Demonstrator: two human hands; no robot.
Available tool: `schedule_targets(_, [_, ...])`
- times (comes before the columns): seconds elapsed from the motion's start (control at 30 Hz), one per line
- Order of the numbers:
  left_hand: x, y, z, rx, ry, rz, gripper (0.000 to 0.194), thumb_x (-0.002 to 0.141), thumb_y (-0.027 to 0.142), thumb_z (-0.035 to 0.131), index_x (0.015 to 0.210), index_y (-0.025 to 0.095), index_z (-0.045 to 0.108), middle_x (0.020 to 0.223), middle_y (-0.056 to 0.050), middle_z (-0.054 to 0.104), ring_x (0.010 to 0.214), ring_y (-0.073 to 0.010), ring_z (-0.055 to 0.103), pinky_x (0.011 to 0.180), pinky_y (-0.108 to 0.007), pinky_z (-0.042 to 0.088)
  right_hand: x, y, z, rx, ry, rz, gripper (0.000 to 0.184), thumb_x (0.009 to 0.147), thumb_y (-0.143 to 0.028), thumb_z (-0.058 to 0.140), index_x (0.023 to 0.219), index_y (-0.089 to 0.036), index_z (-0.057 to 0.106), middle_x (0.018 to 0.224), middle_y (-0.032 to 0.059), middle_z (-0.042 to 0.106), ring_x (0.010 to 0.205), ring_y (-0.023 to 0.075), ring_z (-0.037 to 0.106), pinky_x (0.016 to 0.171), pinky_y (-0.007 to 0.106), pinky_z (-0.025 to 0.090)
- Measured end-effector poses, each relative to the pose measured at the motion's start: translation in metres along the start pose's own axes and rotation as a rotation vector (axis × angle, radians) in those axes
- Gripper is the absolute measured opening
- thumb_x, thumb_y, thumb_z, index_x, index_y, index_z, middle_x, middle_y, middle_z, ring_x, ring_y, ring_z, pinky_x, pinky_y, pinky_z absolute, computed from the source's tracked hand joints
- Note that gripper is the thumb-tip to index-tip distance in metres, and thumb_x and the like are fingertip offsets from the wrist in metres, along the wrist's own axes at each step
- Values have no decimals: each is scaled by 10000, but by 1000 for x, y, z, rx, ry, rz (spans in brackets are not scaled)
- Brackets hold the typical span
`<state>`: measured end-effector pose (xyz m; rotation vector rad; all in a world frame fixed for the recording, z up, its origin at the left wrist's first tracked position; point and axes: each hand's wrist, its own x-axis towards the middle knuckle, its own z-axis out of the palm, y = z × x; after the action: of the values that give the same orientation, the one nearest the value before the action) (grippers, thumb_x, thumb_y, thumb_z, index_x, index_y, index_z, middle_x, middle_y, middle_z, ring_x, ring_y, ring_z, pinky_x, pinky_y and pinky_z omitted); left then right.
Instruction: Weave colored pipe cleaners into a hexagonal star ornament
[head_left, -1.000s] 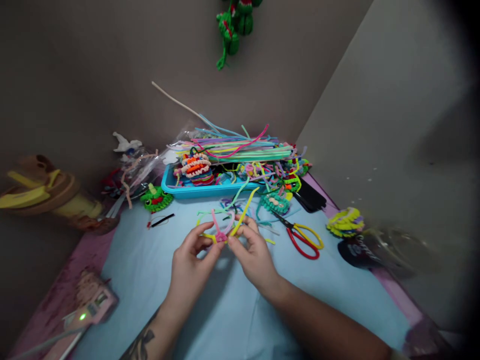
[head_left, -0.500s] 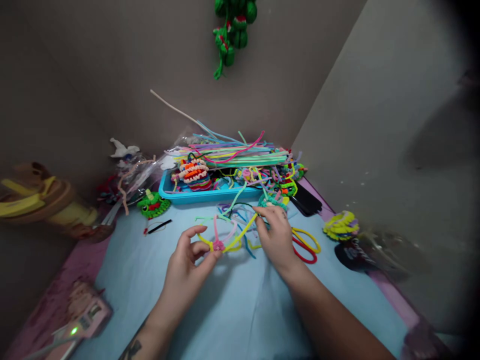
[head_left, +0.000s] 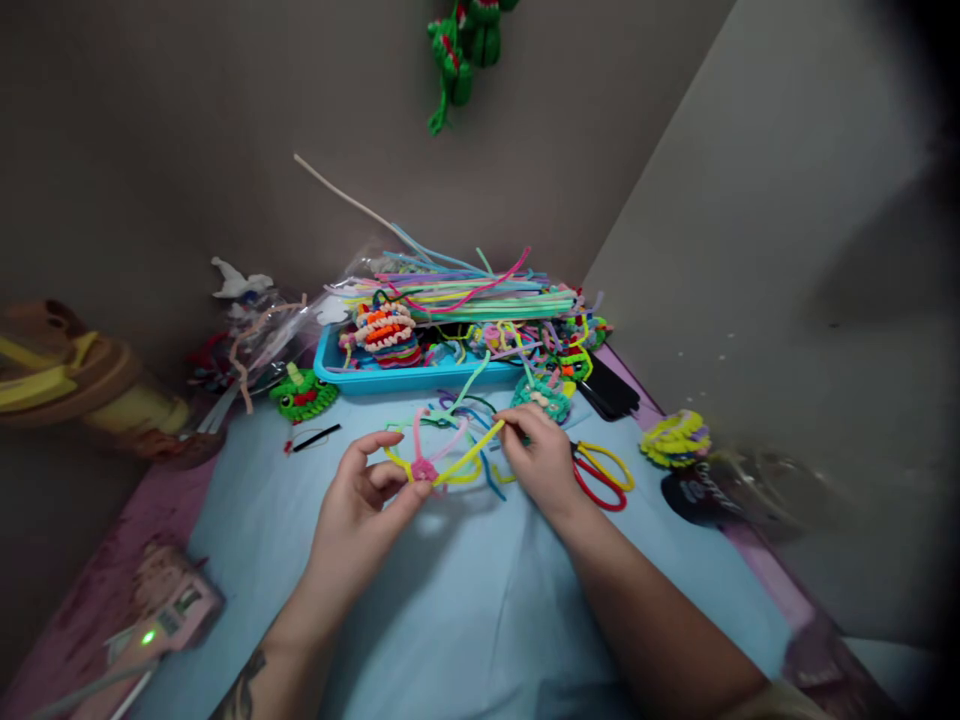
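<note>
Between my hands is a loose shape of bent pipe cleaners (head_left: 424,470) in yellow, pink and pale lilac, gathered at a pink knot. My left hand (head_left: 367,490) pinches it beside that knot, thumb in front and fingers behind. My right hand (head_left: 538,455) grips the end of a yellow pipe cleaner (head_left: 470,452) that runs up from the knot. Loose blue and purple pipe cleaners (head_left: 491,475) lie on the cloth behind the shape. Scissors with red and yellow handles (head_left: 606,475) rest by my right wrist, their blades mostly hidden.
Behind my hands stands a blue tray (head_left: 420,380) heaped with pipe cleaners (head_left: 480,295) and fuzzy pieces. A green frog-like piece (head_left: 304,393) and a black stick (head_left: 316,438) lie left. To the right are a dark phone-like object (head_left: 609,388), a yellow fuzzy piece (head_left: 675,440) and a clear cup (head_left: 765,490).
The view has tipped and shifted slightly. Both hands keep their hold on the pipe cleaner shape, with the right hand's fingers more curled around the yellow end.
</note>
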<state>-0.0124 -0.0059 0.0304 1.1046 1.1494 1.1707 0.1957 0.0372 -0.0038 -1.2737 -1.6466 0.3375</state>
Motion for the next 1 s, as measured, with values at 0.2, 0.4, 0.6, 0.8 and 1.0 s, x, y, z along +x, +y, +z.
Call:
schedule_targets(0.2, [3, -5, -2, 100, 192, 60, 425, 715, 254, 726, 1053, 211, 471, 634, 61, 629, 659, -125, 632, 637, -220, 459, -6, -14, -2, 219, -22, 171, 104, 823, -242, 581, 752, -202, 646, 680, 1, 609, 630, 137, 565, 565, 252, 449])
schedule_targets(0.4, [5, -7, -3, 85, 221, 50, 423, 720, 275, 723, 1054, 214, 471, 650, 53, 650, 650, -119, 622, 633, -214, 466, -16, -29, -1, 478, -99, 218, 114, 822, -281, 598, 761, -195, 641, 652, -4, 592, 557, 116, 545, 487, 227, 433])
schedule_targets(0.6, [3, -7, -1, 94, 211, 64, 379, 743, 253, 708, 1045, 215, 482, 663, 44, 660, 673, -126, 642, 673, -232, 497, -15, -31, -6, 322, -1, 92, 90, 850, -224, 577, 792, -215, 645, 677, 4, 600, 619, 141, 566, 556, 272, 464])
schedule_targets(0.8, [-9, -7, 1, 207, 448, 383, 350, 705, 174, 738, 993, 225, 545, 929, -5, 646, 819, -139, 665, 773, -263, 527, -15, -20, -9, 208, 160, 53, 126, 844, -177, 576, 921, -247, 647, 828, 33, 629, 777, 178, 604, 682, 318, 500])
schedule_targets(1.0, [-9, 12, -7, 87, 755, 375, 369, 721, 193, 738, 1009, 248, 514, 837, 28, 660, 764, -123, 670, 700, -218, 516, -30, -29, 15, 638, -355, 249, 185, 805, -195, 595, 978, -246, 549, 914, 29, 647, 745, 142, 630, 664, 275, 528])
